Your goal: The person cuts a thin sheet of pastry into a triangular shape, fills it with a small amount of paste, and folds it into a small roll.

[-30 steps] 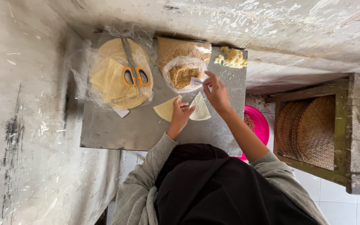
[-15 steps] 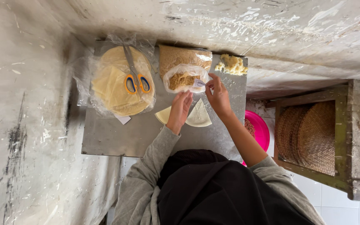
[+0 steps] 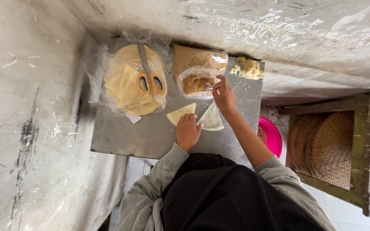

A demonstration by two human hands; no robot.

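Two pale triangular pastry wedges lie on a grey metal sheet, one wedge on the left and one on the right. My left hand lies flat between them, its fingertips touching the wedges' near edges, and it holds nothing. My right hand is raised above the right wedge, fingers pinched on a small utensil at the mouth of a clear bag of brown crumbly filling.
A stack of round pastry sheets in plastic carries scissors with orange and blue handles. A yellow crumbly lump sits at the sheet's far right corner. A pink bowl and a wooden crate of woven baskets stand on the right.
My left hand has drawn back toward my body, from on top of the wedges to their near edges. My right hand has stayed at the filling bag.
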